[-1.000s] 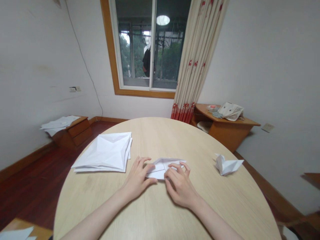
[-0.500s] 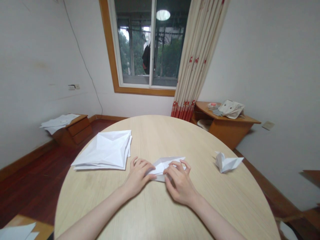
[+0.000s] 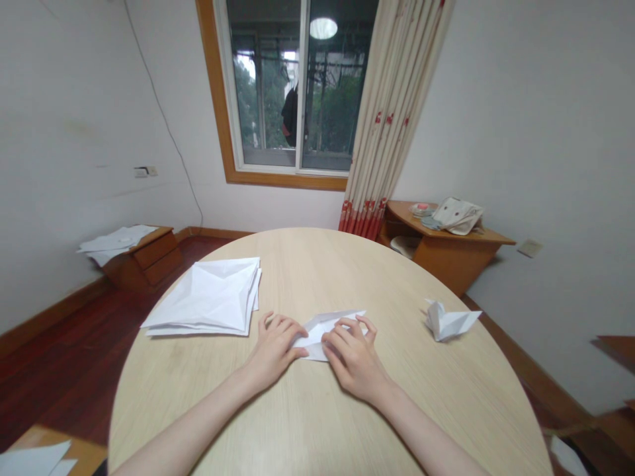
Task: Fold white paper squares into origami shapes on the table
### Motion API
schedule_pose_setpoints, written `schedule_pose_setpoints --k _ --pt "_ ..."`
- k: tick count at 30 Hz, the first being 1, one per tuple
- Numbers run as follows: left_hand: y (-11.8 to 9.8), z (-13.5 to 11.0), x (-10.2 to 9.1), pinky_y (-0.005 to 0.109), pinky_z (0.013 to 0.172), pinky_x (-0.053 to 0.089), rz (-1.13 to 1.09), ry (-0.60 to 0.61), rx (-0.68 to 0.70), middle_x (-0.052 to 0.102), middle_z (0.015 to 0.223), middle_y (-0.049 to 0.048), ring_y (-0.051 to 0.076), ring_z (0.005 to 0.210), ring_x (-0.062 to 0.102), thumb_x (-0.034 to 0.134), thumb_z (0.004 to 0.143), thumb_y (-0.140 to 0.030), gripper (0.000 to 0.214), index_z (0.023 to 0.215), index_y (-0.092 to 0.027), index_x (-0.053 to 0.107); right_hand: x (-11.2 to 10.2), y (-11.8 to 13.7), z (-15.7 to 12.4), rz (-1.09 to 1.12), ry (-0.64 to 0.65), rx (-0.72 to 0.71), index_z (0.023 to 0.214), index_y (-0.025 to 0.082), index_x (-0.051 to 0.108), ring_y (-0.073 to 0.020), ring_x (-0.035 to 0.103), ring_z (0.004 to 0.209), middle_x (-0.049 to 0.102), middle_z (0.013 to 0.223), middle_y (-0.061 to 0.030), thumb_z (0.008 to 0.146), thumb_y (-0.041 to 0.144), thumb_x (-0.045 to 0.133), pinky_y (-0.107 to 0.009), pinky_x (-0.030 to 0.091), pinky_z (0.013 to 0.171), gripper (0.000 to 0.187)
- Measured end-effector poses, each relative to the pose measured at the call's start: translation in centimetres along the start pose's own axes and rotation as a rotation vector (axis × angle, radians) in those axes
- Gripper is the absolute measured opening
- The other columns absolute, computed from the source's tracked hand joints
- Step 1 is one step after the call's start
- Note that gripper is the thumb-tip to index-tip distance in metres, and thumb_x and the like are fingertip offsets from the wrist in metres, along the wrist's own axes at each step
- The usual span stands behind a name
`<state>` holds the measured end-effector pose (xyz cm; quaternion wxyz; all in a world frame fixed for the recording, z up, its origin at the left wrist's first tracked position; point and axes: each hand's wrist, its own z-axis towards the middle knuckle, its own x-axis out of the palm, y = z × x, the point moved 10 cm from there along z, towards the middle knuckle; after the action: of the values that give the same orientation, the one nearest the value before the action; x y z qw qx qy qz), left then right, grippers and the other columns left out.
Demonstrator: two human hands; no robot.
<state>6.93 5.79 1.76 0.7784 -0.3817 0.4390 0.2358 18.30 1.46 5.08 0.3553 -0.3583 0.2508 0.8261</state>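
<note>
A partly folded sheet of white paper (image 3: 317,336) lies on the round wooden table (image 3: 317,423) in front of me. My left hand (image 3: 278,347) grips its left end, thumb on the near edge and fingers over the top. Over the right part bends my right hand (image 3: 354,354), its fingertips pressing on the folds. That hand hides much of the paper's right side. To the left is a stack of creased white sheets (image 3: 213,291). Off to the right stands a folded paper figure (image 3: 449,322) with pointed ends.
Behind the table at right is a wooden corner desk (image 3: 446,258) with a cloth bag (image 3: 459,215) on it. A low drawer cabinet (image 3: 153,258) bearing papers stands at left. More white paper (image 3: 34,459) shows at the lower left.
The fingers of my right hand have shifted slightly left along the paper. The near flap under them looks a little flatter. My left hand stays in place.
</note>
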Motion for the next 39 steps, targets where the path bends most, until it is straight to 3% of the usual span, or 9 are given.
schedule_pose_setpoints --k 13,24,39 --pt "0.0 -0.1 0.0 0.048 0.102 0.018 -0.007 -0.013 0.002 0.063 0.100 0.0000 0.023 0.103 0.051 0.069 0.082 -0.033 0.019 0.094 -0.023 0.059 1.0 -0.7 -0.1 0.007 0.068 0.026 0.092 0.023 0.057 -0.0201 0.051 0.097 0.066 0.087 0.0000 0.088 0.016 0.052 -0.042 0.019 0.098 0.009" --pt "-0.4 -0.5 -0.4 0.055 0.103 0.021 0.080 -0.109 0.078 0.051 0.120 0.0063 0.028 0.114 0.043 0.068 0.082 -0.030 0.011 0.089 -0.023 0.063 1.3 -1.1 -0.2 -0.012 0.080 0.040 0.090 0.023 0.058 -0.0202 0.050 0.099 0.066 0.091 -0.0001 0.089 0.018 0.053 -0.043 0.017 0.099 0.007" --pt "-0.4 -0.5 -0.6 0.051 0.098 0.029 0.099 -0.107 0.052 0.047 0.121 0.0056 0.028 0.113 0.040 0.067 0.083 -0.026 0.009 0.091 -0.023 0.063 1.3 -1.3 -0.3 -0.098 0.055 0.029 0.094 0.024 0.061 -0.0202 0.047 0.105 0.064 0.104 -0.0021 0.085 0.012 0.052 -0.043 0.019 0.100 0.017"
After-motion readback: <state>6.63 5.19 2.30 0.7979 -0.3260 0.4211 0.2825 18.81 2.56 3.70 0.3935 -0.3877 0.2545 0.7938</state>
